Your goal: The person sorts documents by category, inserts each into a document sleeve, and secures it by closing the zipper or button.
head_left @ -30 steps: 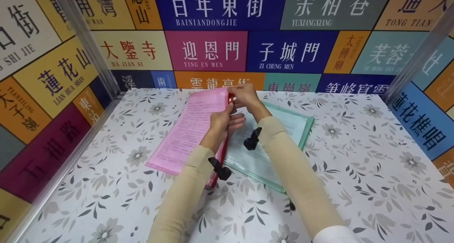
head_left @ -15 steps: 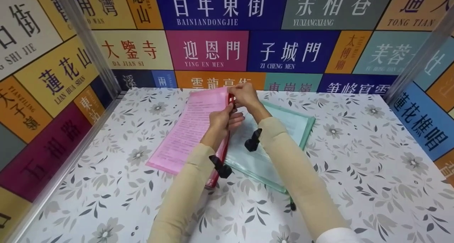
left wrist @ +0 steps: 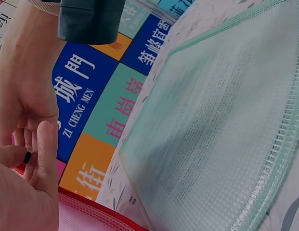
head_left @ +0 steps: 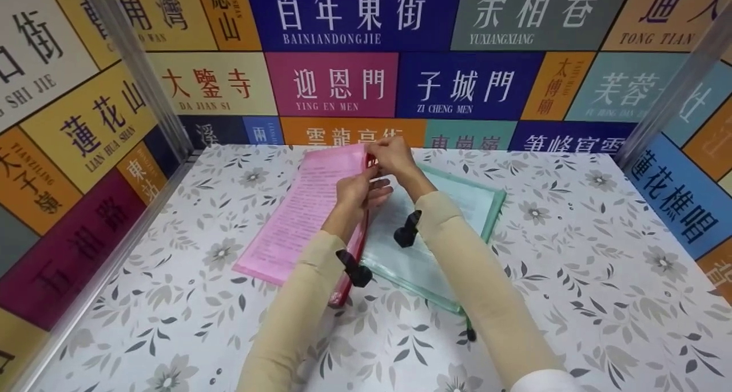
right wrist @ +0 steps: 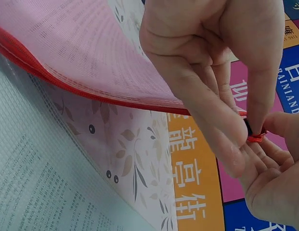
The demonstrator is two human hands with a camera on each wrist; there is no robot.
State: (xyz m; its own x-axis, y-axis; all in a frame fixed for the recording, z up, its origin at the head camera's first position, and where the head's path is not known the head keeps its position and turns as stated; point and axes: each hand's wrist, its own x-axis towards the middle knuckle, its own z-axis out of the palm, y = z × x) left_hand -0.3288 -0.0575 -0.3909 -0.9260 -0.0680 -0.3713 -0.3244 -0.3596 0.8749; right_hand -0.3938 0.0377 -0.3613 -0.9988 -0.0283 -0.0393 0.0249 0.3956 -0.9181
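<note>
A pink mesh zip pouch (head_left: 297,209) with a printed sheet inside lies tilted, its red zipper edge (right wrist: 82,91) facing right. My left hand (head_left: 353,198) is near the far end of that edge and pinches a small black zipper pull (right wrist: 248,127) between thumb and finger. Just above it, my right hand (head_left: 396,156) pinches the pouch's far corner, where a bit of red (right wrist: 255,138) shows at the fingertips. In the left wrist view the left hand partly covers the corner. A pale green mesh zip pouch (left wrist: 212,106) with a printed sheet lies under both arms.
The pouches lie on a floral-patterned tabletop (head_left: 572,300). A wall panel of coloured signs (head_left: 331,83) stands close behind the hands, with another sign panel (head_left: 86,209) along the left. The green pouch's zipper pull (head_left: 471,333) hangs toward the front, beside the right sleeve.
Little differs. My left hand has shifted slightly up toward the right hand along the red zipper, narrowing the gap. The right hand and both pouches hold their places.
</note>
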